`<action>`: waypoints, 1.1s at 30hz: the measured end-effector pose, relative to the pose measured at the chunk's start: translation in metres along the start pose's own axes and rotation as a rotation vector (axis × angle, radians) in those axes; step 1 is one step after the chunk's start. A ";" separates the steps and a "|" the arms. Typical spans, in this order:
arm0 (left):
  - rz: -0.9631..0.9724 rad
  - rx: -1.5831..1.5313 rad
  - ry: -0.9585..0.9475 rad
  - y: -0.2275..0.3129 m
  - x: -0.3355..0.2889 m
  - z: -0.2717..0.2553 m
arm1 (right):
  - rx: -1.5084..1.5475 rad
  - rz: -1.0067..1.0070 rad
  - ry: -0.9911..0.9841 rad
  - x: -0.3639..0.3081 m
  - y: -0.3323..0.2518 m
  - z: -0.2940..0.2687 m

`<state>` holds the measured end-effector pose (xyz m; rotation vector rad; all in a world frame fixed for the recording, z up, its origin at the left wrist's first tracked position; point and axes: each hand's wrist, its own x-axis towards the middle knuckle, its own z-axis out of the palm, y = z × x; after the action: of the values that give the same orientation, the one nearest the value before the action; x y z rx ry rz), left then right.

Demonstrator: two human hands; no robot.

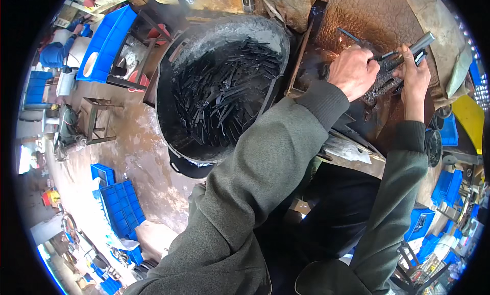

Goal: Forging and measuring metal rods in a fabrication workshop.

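Note:
At the upper right, both my hands are over a dark, dirty work surface. My left hand (352,73) is closed, its fingers curled round a dark thin strip (384,55) that shows at the fingertips. Beyond the knuckles another narrow dark piece (349,35) juts out near orange sparks (334,46); whether it is the same strip is hidden. My right hand (416,83) grips a grey round metal bar (423,41), thumb on its near end. Beneath and between the hands lies a dark, grime-coated metal part (380,85), partly covered by them.
Left of my hands stands a large black oval tub (166,111) heaped with dark flat strips (224,93). A brown crusted sheet (377,14) rises behind the sparks. Blue crates (121,205) and a wooden stool (97,121) stand on the wet floor. Another person (53,55) is at far left.

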<state>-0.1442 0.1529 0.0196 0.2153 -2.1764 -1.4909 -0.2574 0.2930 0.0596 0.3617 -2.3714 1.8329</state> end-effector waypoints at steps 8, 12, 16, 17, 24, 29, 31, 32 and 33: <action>-0.068 0.087 -0.091 -0.016 -0.002 -0.108 | -0.052 0.011 -0.004 0.006 0.000 -0.004; -0.266 0.475 -0.102 -0.088 -0.016 -0.206 | -0.045 -0.021 -0.021 0.008 0.010 -0.005; -0.501 0.777 -0.109 -0.144 -0.052 -0.255 | -0.035 -0.046 -0.023 0.009 0.012 -0.004; -0.498 0.778 -0.109 -0.153 -0.059 -0.258 | -0.043 -0.049 -0.021 0.008 0.012 -0.004; -0.603 0.946 -0.043 -0.157 -0.070 -0.243 | -0.033 -0.043 -0.021 0.006 0.013 -0.006; -0.650 0.935 -0.032 -0.154 -0.062 -0.240 | -0.032 -0.037 -0.033 0.008 0.011 -0.005; -0.668 0.939 -0.082 -0.151 -0.059 -0.235 | -0.014 -0.041 -0.036 0.008 0.013 -0.005; -0.677 0.941 -0.106 -0.150 -0.058 -0.234 | 0.005 -0.046 -0.040 0.008 0.014 -0.005; -0.678 0.940 -0.107 -0.153 -0.059 -0.234 | 0.023 -0.051 -0.042 0.008 0.015 -0.005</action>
<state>-0.0034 -0.0789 -0.0711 1.3024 -2.8979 -0.5979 -0.2698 0.3002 0.0488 0.4639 -2.3468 1.8495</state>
